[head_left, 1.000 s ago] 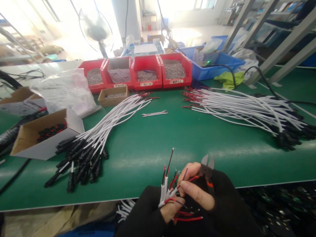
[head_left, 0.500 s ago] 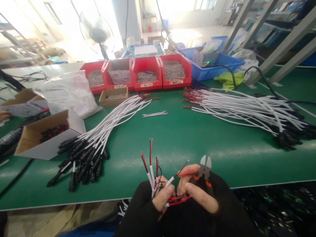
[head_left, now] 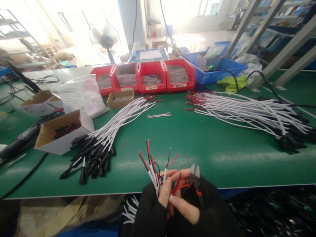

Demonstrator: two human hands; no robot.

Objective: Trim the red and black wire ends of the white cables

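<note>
My left hand (head_left: pixel 165 193) is closed around a small bunch of white cables (head_left: pixel 153 179) just above my lap. Stripped red and black wire ends fan upward from the bunch. One cable (head_left: pixel 165 174) stands apart on the right, its red and black wires spread in a V. My right hand (head_left: pixel 186 208) holds diagonal cutters (head_left: pixel 195 176) with orange-trimmed handles, jaws pointing up and slightly parted. The right thumb and fingers meet the cables by the left thumb, around more red wires (head_left: pixel 179 187). The lower ends of the cables are hidden.
White cables with black connectors lie in piles on the left (head_left: pixel 111 131) and right (head_left: pixel 242 110) of the green table (head_left: pixel 148 131). A wrench (head_left: pixel 159 115) lies between them. Behind stand red bins (head_left: pixel 153 88) and a blue crate (head_left: pixel 207 77); an open box (head_left: pixel 53 148) stands left.
The separate cable has swung from slanting right to upright, and its red wire has left my right fingers. My right hand and the cutters have moved left and down. The view has shifted slightly.
</note>
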